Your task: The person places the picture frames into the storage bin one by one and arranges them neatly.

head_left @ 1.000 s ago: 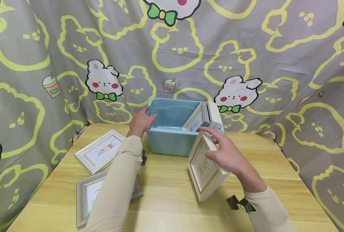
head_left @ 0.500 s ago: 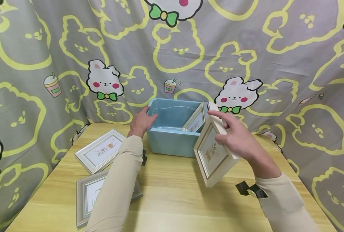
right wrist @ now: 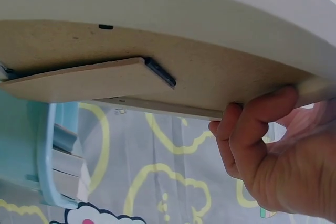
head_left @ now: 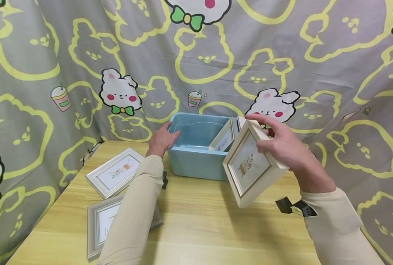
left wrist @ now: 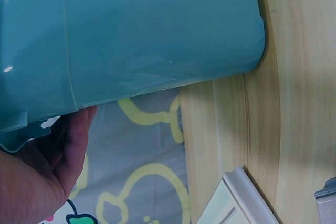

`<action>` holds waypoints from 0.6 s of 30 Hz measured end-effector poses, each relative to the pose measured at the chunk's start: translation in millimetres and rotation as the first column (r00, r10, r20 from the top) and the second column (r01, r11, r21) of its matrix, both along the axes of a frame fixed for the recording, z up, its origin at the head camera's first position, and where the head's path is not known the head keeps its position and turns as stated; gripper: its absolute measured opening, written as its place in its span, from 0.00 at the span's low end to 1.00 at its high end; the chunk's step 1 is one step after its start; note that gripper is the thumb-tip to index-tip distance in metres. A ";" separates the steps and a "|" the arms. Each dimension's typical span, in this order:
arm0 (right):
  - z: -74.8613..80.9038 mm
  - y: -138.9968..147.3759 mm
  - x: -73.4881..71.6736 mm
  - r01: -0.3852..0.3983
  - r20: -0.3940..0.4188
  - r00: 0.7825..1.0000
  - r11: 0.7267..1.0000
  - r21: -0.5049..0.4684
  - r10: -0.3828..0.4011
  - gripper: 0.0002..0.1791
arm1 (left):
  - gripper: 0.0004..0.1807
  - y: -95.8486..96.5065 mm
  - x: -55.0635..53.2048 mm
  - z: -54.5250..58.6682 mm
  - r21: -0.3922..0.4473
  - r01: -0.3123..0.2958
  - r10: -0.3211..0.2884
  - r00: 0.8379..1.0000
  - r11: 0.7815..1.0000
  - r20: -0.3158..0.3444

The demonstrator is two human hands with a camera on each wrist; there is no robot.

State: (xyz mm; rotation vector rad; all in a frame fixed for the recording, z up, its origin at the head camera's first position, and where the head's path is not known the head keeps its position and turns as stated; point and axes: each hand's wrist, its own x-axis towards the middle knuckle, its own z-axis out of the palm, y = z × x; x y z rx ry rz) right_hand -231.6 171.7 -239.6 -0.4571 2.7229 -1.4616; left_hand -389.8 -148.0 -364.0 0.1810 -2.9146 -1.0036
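My left hand (head_left: 162, 140) grips the left end of a blue plastic bin (head_left: 198, 165) at its rim. In the left wrist view, fingers (left wrist: 76, 148) curl under the bin's lip. My right hand (head_left: 287, 147) holds a cream picture frame (head_left: 247, 167) by its upper edge, tilted and raised over the table in front of the bin's right end. A deer and leaf print shows on its front; the right wrist view has its brown backboard (right wrist: 210, 80) with a fold-out stand. Inside the bin, another picture frame (head_left: 222, 141) leans against others at the right, partly hidden.
A white picture frame (head_left: 98, 184) and a grey picture frame (head_left: 93, 230) lie on the wooden table (head_left: 190, 239) at the left, the grey one partly under my left forearm. A patterned curtain (head_left: 209, 55) hangs close behind the bin.
My right hand has lifted the cream picture frame up and to the right, away from the table, tilting it further. The left hand stays on the bin's rim.
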 end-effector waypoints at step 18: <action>29.3 4.0 -9.4 -0.081 -0.100 0.992 0.993 -0.086 0.072 0.48 | 0.40 -0.8 -1.4 0.5 -0.016 0.008 -0.008 1.000 1.000 -0.007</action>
